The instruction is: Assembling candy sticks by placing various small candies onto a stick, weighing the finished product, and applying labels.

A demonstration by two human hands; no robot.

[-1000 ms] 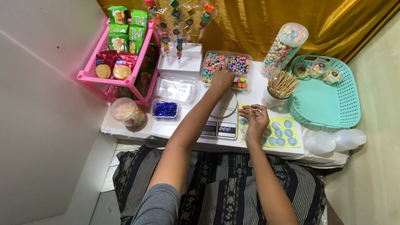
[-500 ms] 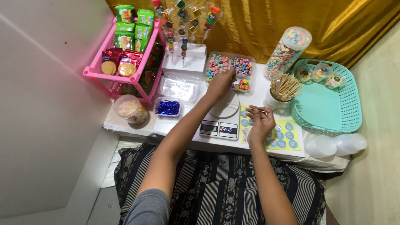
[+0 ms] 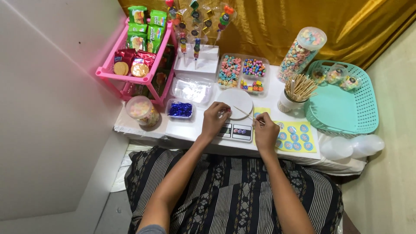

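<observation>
Scale (image 3: pixel 236 130) between hands, skewer cup (image 3: pixel 288 102) right, rack (image 3: pixel 134 65) left

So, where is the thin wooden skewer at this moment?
In the head view, the wooden skewer is in the right hand, slanting up-left over the white scale, with the left hand beside it.

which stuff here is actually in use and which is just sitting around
In use: wooden skewer in right hand; small candy piece at left hand; white scale.
Lying about: pink rack; teal basket; sticker sheet.
</observation>
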